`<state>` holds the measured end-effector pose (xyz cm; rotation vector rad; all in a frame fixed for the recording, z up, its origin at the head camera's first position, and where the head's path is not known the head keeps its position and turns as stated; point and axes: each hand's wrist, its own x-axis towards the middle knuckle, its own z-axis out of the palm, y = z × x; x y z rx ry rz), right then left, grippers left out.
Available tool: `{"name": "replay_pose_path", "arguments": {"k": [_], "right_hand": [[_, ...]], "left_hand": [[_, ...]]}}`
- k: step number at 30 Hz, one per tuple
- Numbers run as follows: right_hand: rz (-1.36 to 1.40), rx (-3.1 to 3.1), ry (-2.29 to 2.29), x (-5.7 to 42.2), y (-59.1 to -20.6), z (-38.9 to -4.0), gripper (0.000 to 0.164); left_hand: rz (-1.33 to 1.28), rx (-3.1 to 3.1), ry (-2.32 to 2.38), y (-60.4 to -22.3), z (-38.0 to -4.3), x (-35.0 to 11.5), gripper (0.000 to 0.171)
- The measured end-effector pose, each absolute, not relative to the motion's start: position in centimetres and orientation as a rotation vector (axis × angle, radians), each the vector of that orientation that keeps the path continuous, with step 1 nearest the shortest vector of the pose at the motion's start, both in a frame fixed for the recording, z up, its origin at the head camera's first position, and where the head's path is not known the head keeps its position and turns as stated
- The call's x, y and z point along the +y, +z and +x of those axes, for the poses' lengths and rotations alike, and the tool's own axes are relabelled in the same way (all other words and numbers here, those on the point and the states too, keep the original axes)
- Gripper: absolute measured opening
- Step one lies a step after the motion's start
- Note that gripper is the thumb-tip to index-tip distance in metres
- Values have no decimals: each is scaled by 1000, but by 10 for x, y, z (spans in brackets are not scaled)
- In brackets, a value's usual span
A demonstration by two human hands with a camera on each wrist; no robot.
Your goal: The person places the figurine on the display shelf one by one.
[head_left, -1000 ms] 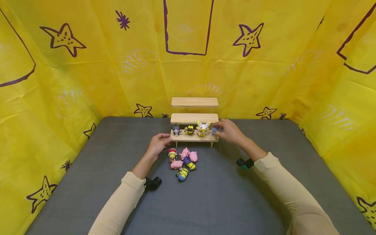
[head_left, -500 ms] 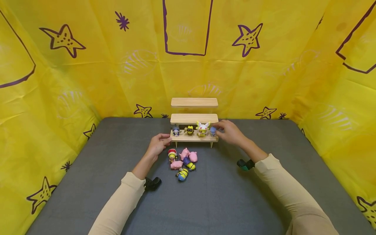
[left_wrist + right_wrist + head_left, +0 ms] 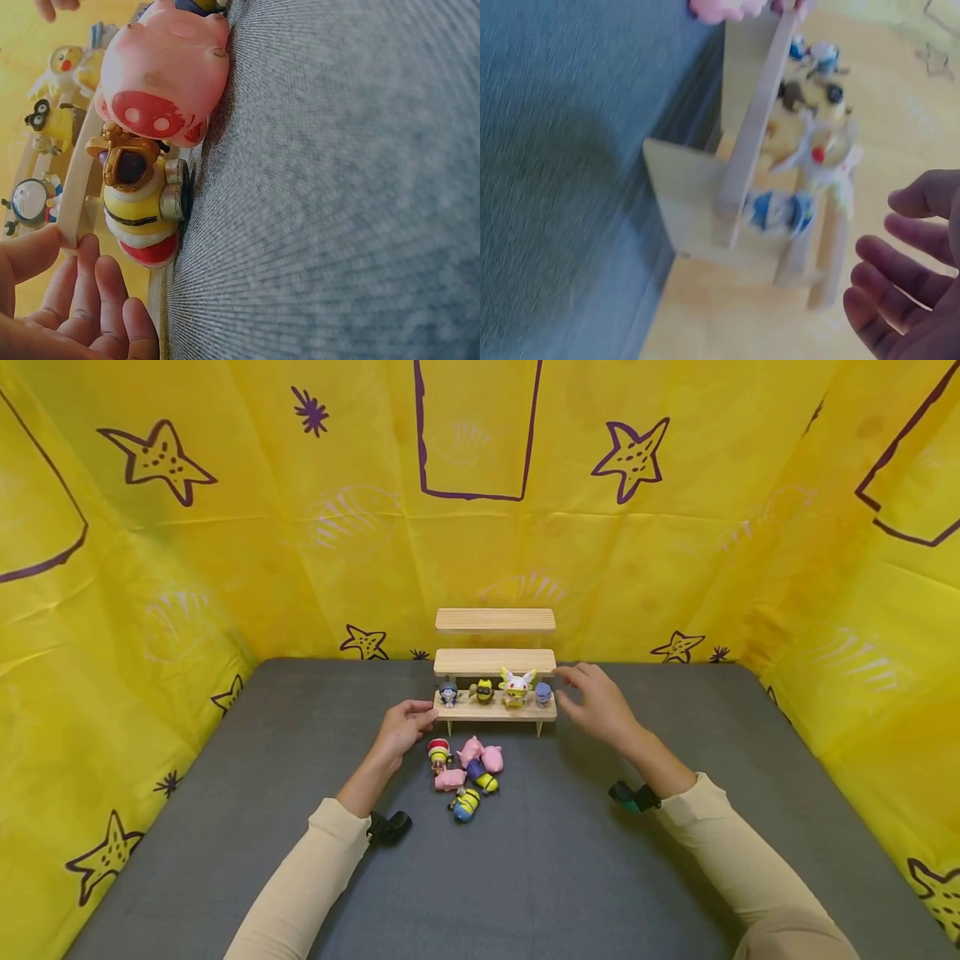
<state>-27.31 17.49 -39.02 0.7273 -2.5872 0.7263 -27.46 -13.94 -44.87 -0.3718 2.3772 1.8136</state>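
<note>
Four toy figurines (image 3: 484, 692) line the wooden riser's bottom shelf (image 3: 495, 714), its end pinched by the left hand (image 3: 399, 730), the right hand (image 3: 599, 705) nearby, fingers apart.

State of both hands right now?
Left hand: closed, pinching the left end of the pale wooden three-tier shelf.
Right hand: open, holding nothing.

The tiered shelf (image 3: 495, 661) is smooth, grained wood. The pink pig (image 3: 161, 71) looks like glossy plastic. The surface (image 3: 337, 187) resembles matt, ribbed cloth; the backdrop (image 3: 262, 568), creased, faintly shiny fabric.
</note>
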Motion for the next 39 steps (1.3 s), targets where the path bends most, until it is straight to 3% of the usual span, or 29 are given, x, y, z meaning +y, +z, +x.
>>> {"name": "replay_pose_path", "arguments": {"k": [5,21,39], "right_hand": [[910,-2504,650,161,-387,-260,20],[1336,-2538,351,114,-406,-230,17],[1254,-2814,204,88,-432,-213,31]], "left_hand": [[-377,2376,1807,-448,-275,-140,34],[-369,2374,1804,-448,-275,-143,34],[-352,2372,1814,-448,-275,-142,33]]}}
